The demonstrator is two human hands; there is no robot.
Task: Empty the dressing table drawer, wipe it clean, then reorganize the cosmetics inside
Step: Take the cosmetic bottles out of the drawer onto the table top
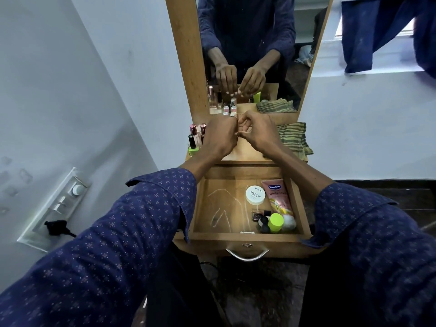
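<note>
Pale-walled corner, wooden dressing table top [245,152]; above the open drawer [245,237], left hand [218,135] curls around small bottles, right hand [256,133] pinches something unclear; bottles probably light, slick glass, best gripped by their bodies.

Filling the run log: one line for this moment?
drawer: open, partly emptied | left hand, right hand: over tabletop bottles | cloth: unused
</note>
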